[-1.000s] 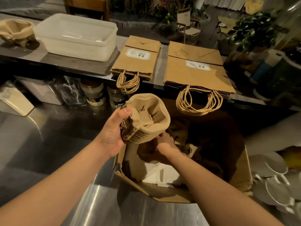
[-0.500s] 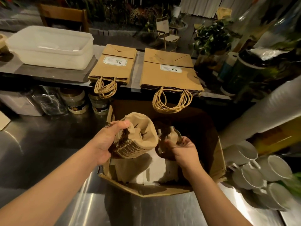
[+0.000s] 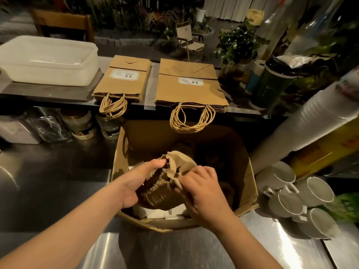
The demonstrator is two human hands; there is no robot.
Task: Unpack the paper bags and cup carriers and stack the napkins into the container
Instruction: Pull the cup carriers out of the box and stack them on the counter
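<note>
The stack of cup carriers (image 3: 165,183) hung over the open cardboard box (image 3: 250,183), its long axis tilted up and away from the person. The left hand (image 3: 136,181) gripped its near-left side, thumb curled over the top rim. The right hand (image 3: 202,191) pinched the top carrier's right edge, so the stack lay between both hands.

Both forearms and hands are bare, no sleeves or jewellery visible.

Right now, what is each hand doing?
Left hand: grips the stack of cup carriers.
Right hand: pinches the same stack's top edge.
</note>
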